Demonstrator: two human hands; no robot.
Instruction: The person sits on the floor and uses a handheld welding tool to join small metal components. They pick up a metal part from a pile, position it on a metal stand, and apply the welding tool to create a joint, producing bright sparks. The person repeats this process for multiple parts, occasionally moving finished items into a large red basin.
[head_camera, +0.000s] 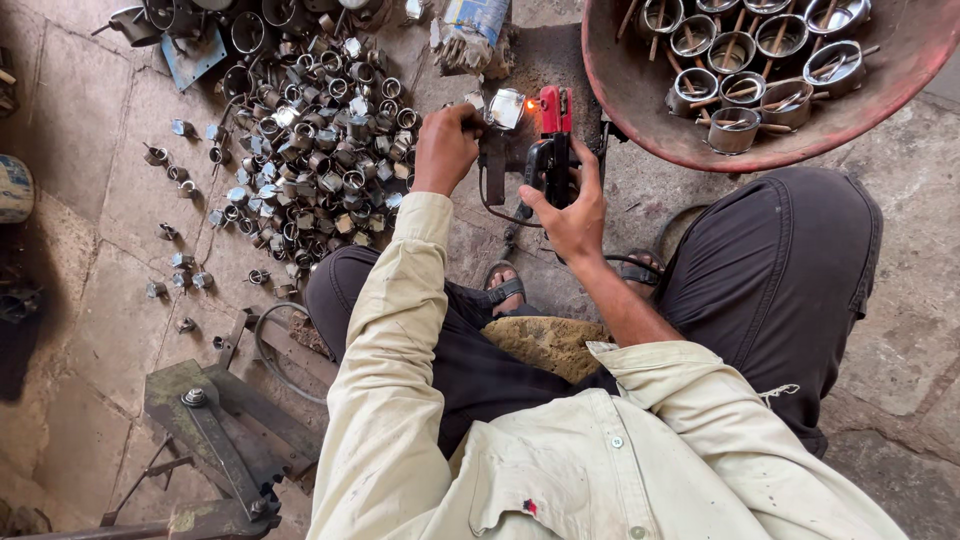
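Observation:
My left hand (446, 148) is closed around a small shiny metal piece (506, 108), holding it against a dark metal stand (493, 170) on the stone floor. My right hand (572, 208) grips a black and red welding electrode holder (553, 140), its red jaws beside the shiny piece, where a small orange glow shows. A black cable (500, 214) runs from the holder down between my hands. I sit low with knees apart in dark trousers and a pale long-sleeved shirt, sandals on my feet.
A big heap of small metal rings and cups (310, 130) covers the floor to the left. A red basin (640, 110) at top right holds several small pans with wooden handles. A green hand press (225, 425) stands at lower left.

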